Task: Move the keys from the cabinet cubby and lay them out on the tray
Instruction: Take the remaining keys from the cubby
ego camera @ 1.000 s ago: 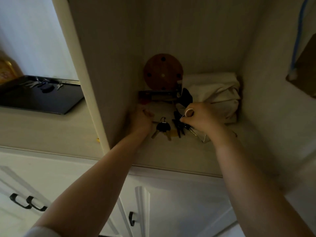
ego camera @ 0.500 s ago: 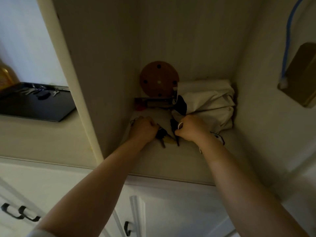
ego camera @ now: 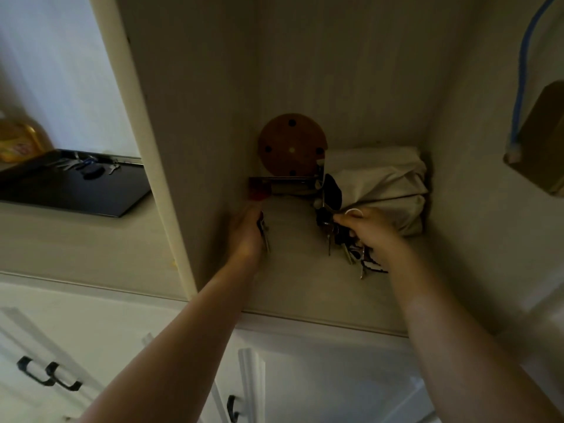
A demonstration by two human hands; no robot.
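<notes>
- Mid-frame in the cubby (ego camera: 305,285), our left hand (ego camera: 247,236) is curled round a small key set (ego camera: 264,232), while our right hand (ego camera: 370,232) pinches a larger key bunch (ego camera: 345,244) whose blades dangle below.
- We judge a dangling key could snag the cloth bundle (ego camera: 384,184) just behind, or slip loose while being carried.
- The black tray (ego camera: 76,193), left of frame, already holds keys; crowding them is another risk.

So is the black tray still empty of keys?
No. A few keys already lie at the far end of the black tray on the counter, left of the cubby.
</notes>
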